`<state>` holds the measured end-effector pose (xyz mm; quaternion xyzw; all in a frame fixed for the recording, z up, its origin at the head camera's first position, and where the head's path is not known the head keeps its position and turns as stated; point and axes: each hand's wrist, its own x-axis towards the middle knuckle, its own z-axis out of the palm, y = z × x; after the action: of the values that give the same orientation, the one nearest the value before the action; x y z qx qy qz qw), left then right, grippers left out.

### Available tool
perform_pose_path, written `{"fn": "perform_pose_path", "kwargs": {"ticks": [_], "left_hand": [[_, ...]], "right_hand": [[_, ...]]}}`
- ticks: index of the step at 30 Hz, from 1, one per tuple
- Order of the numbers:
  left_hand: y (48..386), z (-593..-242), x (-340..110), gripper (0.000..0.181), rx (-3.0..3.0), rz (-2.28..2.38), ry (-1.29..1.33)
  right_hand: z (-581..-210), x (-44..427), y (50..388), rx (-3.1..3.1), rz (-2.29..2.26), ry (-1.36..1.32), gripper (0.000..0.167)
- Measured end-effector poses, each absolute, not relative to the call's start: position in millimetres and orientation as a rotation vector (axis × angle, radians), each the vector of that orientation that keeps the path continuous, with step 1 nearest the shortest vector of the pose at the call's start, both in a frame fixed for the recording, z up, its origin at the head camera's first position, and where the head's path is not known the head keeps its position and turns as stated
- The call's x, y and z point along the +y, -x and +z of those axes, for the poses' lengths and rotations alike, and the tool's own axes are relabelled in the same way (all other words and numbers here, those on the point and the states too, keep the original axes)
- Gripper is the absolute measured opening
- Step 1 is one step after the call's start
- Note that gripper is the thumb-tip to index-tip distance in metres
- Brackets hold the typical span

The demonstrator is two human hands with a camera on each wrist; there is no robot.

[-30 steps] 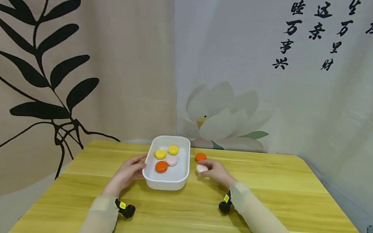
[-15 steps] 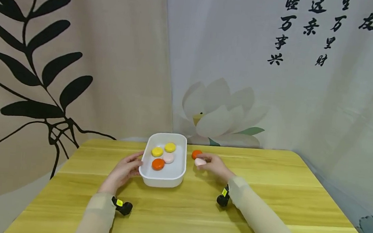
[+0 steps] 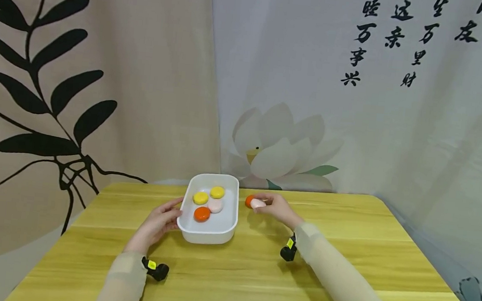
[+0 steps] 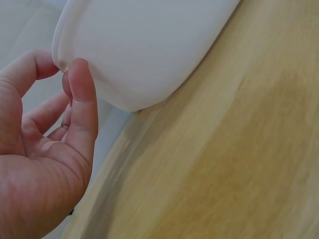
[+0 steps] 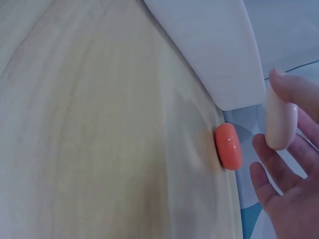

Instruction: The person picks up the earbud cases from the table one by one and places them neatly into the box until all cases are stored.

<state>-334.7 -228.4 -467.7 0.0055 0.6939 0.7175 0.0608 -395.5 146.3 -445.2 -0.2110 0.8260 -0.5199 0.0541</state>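
Note:
My left hand [image 3: 156, 224] pinches the left rim of a white plastic box [image 3: 208, 238], which stands on the wooden table. Inside it lie two yellow discs [image 3: 200, 198], a pale pink disc [image 3: 216, 206] and an orange disc [image 3: 202, 214], all smooth and rounded. Right of the box, my right hand [image 3: 278, 209] grips another pale pink disc [image 5: 280, 119] between thumb and fingers, raised off the tabletop. Just behind that one, a second orange disc [image 5: 229, 146] sits on the table, partly covered in the head view. The left wrist view shows the box's outer wall [image 4: 144, 45] and my thumb against its rim.
The wooden table [image 3: 228, 285] ends behind the box at a hanging cloth [image 3: 164, 90] printed with leaves, a flower and characters. Each wrist carries a small black camera [image 3: 157, 271].
My right hand has lifted the pale pink disc off the table, up and slightly toward the orange one. The left hand keeps its hold on the box. The head view has shifted a little.

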Motion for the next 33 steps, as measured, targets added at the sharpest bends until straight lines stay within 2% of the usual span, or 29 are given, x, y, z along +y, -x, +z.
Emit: {"fn": "perform_pose_path", "kwargs": {"ticks": [14, 23, 30, 33], "left_hand": [[337.2, -465.8, -228.5, 0.058, 2.085, 2.180, -0.007], [335.8, -466.9, -227.8, 0.056, 2.101, 2.163, 0.000], [335.9, -466.2, -229.7, 0.056, 2.086, 2.159, -0.002], [336.8, -467.3, -230.0, 0.057, 2.075, 2.163, -0.013]], "right_hand": [[-425.7, 148.2, 398.9, 2.509, -1.563, 0.697, 0.048], [-391.0, 150.3, 375.9, 2.514, -1.522, 0.754, 0.048], [-411.3, 152.3, 402.5, 2.551, -1.538, 0.729, 0.048], [-406.4, 151.5, 402.0, 2.578, -1.527, 0.744, 0.046]]}}
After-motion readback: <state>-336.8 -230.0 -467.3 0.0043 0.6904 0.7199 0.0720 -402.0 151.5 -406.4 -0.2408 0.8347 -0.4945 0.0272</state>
